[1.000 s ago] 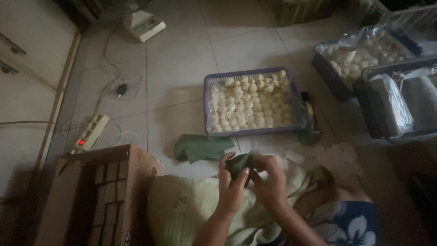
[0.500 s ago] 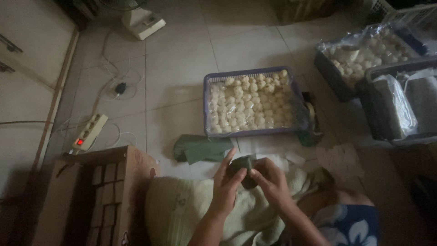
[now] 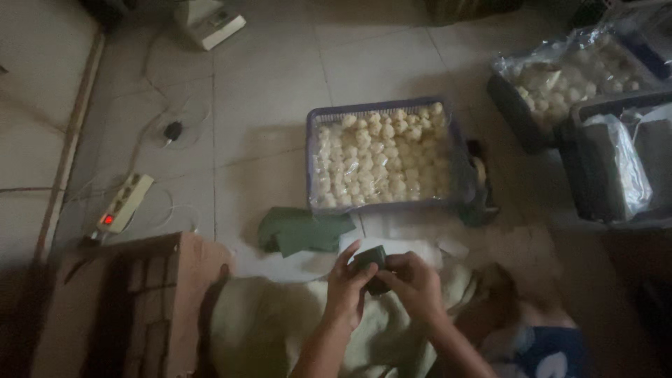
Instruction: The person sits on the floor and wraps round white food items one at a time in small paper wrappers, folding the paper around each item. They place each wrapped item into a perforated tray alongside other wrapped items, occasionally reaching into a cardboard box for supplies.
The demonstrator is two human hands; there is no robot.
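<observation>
Both hands meet low in the middle, over the lap. The left hand (image 3: 348, 280) and right hand (image 3: 413, 280) are wrapped around a small dark green parcel (image 3: 369, 260), fingers curled and pinching it from both sides, thumbs on top. It sits just above a pale cloth (image 3: 280, 325) spread across the knees.

Dim light here, on a floor (image 3: 280, 77) of big pale tiles with clear grout lines. Just ahead of the hands lies a folded green leaf (image 3: 304, 231), flat on the tiles, and beyond it a purple basket (image 3: 313, 122) packed with small pale lumps (dough balls or the like, hard to tell). Further right, a dark crate (image 3: 507, 98) lined with clear plastic holds more of the same, and a second crate (image 3: 588, 175) stands beside it with a plastic bag inside.

Over on the left, a power strip (image 3: 126, 203) with a red light glowing, thin wires trailing across the tiles. A brown box (image 3: 112, 308) stands near the left knee, touching the cloth. A white device (image 3: 208, 21) sits at the top edge.
</observation>
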